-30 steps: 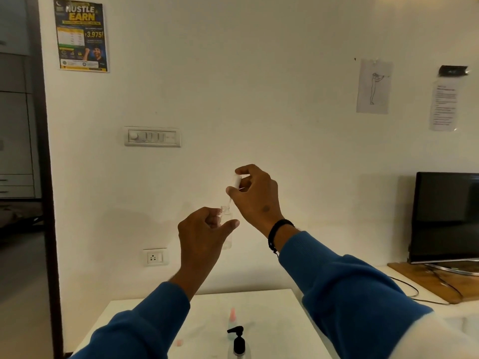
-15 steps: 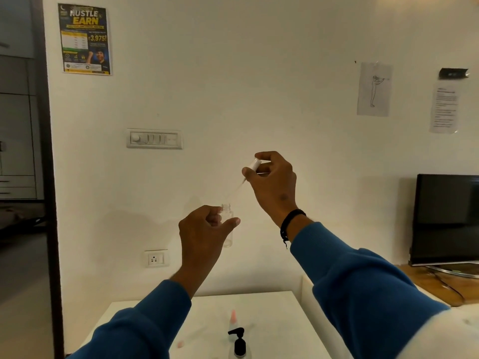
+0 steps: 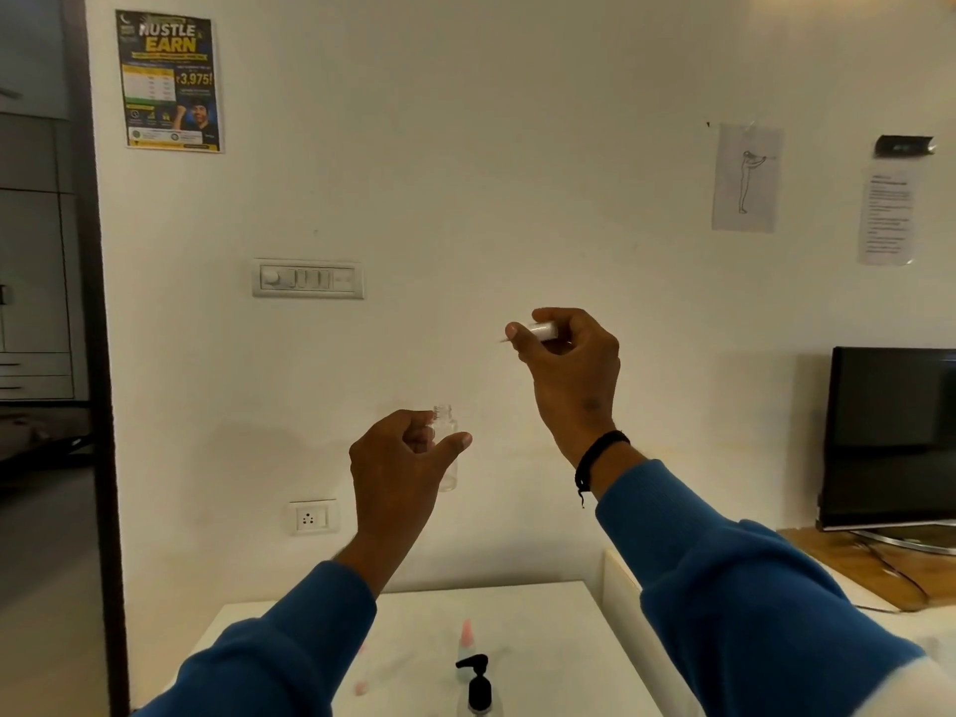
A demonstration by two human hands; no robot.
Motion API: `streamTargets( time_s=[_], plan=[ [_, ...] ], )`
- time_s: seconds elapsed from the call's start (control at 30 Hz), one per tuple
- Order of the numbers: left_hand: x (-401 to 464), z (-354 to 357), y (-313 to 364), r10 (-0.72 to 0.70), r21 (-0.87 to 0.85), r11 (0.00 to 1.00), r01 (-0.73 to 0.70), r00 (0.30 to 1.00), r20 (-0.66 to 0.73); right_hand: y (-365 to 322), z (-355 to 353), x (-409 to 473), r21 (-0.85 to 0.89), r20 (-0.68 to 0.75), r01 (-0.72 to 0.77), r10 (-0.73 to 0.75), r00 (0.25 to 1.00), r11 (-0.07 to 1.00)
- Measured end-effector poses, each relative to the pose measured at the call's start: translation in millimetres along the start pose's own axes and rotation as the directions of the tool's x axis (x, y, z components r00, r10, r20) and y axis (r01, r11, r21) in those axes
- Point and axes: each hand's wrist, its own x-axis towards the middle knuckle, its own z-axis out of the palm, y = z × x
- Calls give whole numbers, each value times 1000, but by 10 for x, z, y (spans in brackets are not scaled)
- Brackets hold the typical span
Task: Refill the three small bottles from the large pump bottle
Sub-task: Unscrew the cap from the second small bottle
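Left hand (image 3: 398,458) grips clear small bottle (image 3: 446,447); right hand (image 3: 569,364) pinches white cap (image 3: 543,330) above. Below both, white surface (image 3: 543,623) carries pump bottle (image 3: 478,688); monitor (image 3: 890,437) right.

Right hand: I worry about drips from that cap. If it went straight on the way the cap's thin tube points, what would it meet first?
The right hand holds the spray cap, tube pointing left. That line passes above the small clear bottle in the left hand; the way looks free up to the wall, though depth is unclear.
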Motion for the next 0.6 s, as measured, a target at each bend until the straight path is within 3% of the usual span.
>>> streamTargets(
  time_s=[0.27,0.6],
  plan=[
    [-47,4,-37,25,0,1000,-25,1000,-7,71,-6,-314,-8,-62,-39,39,997,999],
    [-302,-103,-299,-19,-59,998,22,999,39,443,59,-908,2,-14,-210,210,978,978]
  ],
)
